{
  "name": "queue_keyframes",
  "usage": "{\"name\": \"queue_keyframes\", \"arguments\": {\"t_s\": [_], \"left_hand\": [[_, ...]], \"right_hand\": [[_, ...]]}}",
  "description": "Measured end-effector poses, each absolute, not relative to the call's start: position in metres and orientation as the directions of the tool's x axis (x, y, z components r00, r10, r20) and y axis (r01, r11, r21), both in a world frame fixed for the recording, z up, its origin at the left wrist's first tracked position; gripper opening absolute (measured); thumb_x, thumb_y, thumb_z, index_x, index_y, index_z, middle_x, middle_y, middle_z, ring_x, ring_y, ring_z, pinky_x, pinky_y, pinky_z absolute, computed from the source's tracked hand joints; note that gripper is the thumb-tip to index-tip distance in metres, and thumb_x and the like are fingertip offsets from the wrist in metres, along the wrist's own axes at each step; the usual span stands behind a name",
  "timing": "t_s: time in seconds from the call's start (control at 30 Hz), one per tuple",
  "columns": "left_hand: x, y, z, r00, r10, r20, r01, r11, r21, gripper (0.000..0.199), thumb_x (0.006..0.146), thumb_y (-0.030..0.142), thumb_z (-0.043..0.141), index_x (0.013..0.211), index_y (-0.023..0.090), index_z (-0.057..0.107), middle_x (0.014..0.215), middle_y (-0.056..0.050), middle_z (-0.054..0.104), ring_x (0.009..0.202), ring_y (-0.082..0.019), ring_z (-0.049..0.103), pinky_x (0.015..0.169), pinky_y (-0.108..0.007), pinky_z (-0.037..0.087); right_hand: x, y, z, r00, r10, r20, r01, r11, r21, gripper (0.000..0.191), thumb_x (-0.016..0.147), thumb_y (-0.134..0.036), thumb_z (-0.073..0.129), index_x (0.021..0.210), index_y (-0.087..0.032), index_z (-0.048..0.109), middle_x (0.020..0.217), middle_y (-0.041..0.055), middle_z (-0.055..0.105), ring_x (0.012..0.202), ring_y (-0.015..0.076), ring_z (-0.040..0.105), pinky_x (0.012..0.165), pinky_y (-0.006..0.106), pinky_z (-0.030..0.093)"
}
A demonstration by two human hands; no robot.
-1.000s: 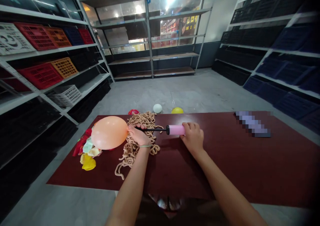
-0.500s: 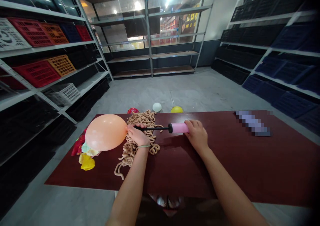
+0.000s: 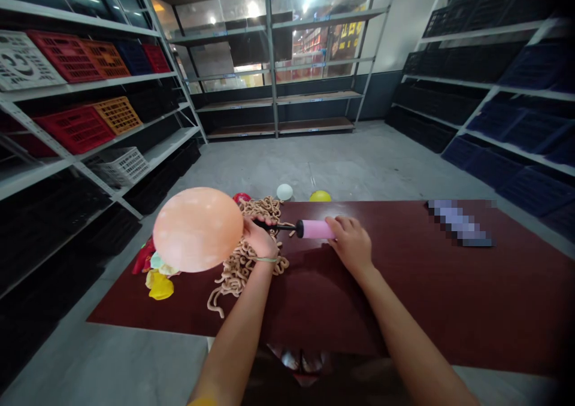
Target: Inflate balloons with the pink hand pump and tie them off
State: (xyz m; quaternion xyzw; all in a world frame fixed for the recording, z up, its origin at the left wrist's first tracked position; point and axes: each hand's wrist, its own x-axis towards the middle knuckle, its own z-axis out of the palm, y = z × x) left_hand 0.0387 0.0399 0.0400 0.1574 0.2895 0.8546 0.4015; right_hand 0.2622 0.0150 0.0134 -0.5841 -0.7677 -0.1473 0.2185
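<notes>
**Held orange balloon (image 3: pixel 197 229) and pump (image 3: pixel 315 229) end to end above the table (image 3: pixel 381 298)**

Curled the left hand (image 3: pixel 262 238), with a pale band (image 3: pixel 265 260) at its wrist, around the black end of the pump, closing thumb and fingers on it right beside the balloon's right-hand end. Could not tell the exact join of balloon and pump, hidden at the fingers. Wrapped the right hand (image 3: pixel 353 242) over the far end of the pink barrel (image 3: pixel 309 230), with fingers bent and close together. Showed a short stretch of black rod (image 3: pixel 286 227) between left hand and barrel. Held the balloon, round and swollen, at the left, partly covering limp balloons (image 3: pixel 160 286) in yellow, red and pale green. Had a tangled heap of beige strands (image 3: pixel 236 279) beneath the left hand. Saw red (image 3: pixel 241 197), white (image 3: pixel 284 191) and yellow balloons (image 3: pixel 320 196) beyond the far edge, and a pixelated object (image 3: pixel 460 223) at the right.
</notes>
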Motion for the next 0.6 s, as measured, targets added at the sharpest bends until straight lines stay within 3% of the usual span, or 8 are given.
{"name": "queue_keyframes", "arguments": {"t_s": [0.13,0.3,0.47,0.6], "left_hand": [[0.031,0.037,0.053,-0.725,0.689,-0.014,-0.537,-0.552,0.638,0.029,0.095,0.045,0.049,0.08,0.023,0.04,0.064,0.004,0.043,0.05,-0.01,0.044,0.055,-0.028,0.038],[0.044,0.034,0.054,-0.734,0.677,-0.057,-0.539,-0.529,0.656,0.034,0.092,0.049,0.052,0.074,0.023,0.037,0.059,0.005,0.041,0.046,-0.01,0.04,0.051,-0.028,0.035],[0.054,0.038,0.038,-0.669,0.743,0.014,-0.554,-0.511,0.658,0.034,0.088,0.046,0.056,0.073,0.023,0.037,0.055,0.005,0.04,0.044,-0.011,0.04,0.05,-0.029,0.035],[0.05,0.042,0.036,-0.64,0.765,0.072,-0.55,-0.521,0.652,0.028,0.092,0.044,0.052,0.078,0.023,0.04,0.059,0.004,0.043,0.048,-0.012,0.043,0.054,-0.029,0.039]], "right_hand": [[0.278,0.021,0.014,-0.114,0.844,0.524,0.979,0.186,-0.087,0.045,0.08,-0.02,0.063,0.125,-0.025,0.057,0.121,0.0074,0.061,0.111,0.0253,0.047,0.079,0.033,0.04],[0.23,0.005,0.013,-0.055,0.861,0.505,0.973,0.159,-0.166,0.04,0.079,-0.021,0.061,0.119,-0.024,0.059,0.112,0.0093,0.063,0.104,0.0266,0.048,0.076,0.035,0.037],[0.21,-0.001,0.01,-0.259,0.844,0.469,0.926,0.355,-0.127,0.051,0.082,-0.021,0.06,0.133,-0.026,0.051,0.118,0.0073,0.063,0.105,0.025,0.049,0.077,0.033,0.037],[0.25,0.016,0.011,-0.234,0.839,0.491,0.952,0.301,-0.059,0.048,0.083,-0.021,0.061,0.129,-0.026,0.053,0.121,0.0063,0.062,0.108,0.025,0.049,0.083,0.036,0.035]]}}
